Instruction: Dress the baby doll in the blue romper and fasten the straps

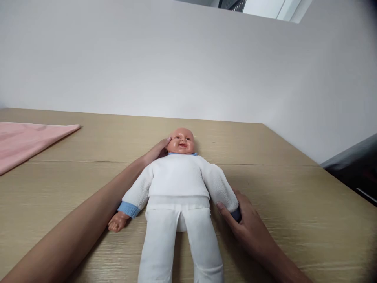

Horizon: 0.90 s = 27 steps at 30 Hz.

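Note:
A baby doll in a white fleece top and white trousers lies on its back in the middle of the table, head away from me. Its left-side sleeve ends in a light blue cuff. My left hand cups the side of the doll's head, thumb against it, the other fingers mostly hidden behind. My right hand is closed round the end of the doll's other sleeve, where a dark blue cuff shows by the thumb. The doll's hand there is hidden by my grip.
A pink cloth lies flat at the left on the wooden table. White walls stand behind the table and at the right. A dark object sits beyond the right edge.

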Each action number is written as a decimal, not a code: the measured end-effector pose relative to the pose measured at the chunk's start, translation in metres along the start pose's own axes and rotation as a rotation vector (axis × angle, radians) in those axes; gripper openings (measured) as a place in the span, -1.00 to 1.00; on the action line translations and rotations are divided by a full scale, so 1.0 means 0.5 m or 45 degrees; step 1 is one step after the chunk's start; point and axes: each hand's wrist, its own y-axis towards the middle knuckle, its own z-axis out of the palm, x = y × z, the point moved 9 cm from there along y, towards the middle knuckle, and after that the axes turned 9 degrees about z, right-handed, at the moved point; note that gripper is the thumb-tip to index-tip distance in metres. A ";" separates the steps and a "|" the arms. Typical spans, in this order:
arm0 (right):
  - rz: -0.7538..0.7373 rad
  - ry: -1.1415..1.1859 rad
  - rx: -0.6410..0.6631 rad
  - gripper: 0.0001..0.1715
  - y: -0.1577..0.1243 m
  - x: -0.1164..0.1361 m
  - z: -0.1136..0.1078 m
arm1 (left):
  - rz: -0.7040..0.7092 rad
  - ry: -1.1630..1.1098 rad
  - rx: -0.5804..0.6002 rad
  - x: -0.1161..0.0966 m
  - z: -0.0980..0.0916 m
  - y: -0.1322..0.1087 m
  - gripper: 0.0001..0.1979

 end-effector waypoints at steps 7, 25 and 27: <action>-0.029 -0.009 0.019 -0.31 -0.003 0.001 -0.002 | 0.271 0.224 -0.196 -0.026 -0.071 0.000 -0.58; -0.220 -0.109 -0.036 -0.39 0.005 0.013 -0.001 | 0.226 0.593 -0.232 -0.034 -0.054 -0.011 -0.35; -0.283 -0.185 -0.127 -0.43 0.006 0.017 -0.008 | 0.202 0.692 -0.252 -0.050 -0.052 -0.032 -0.35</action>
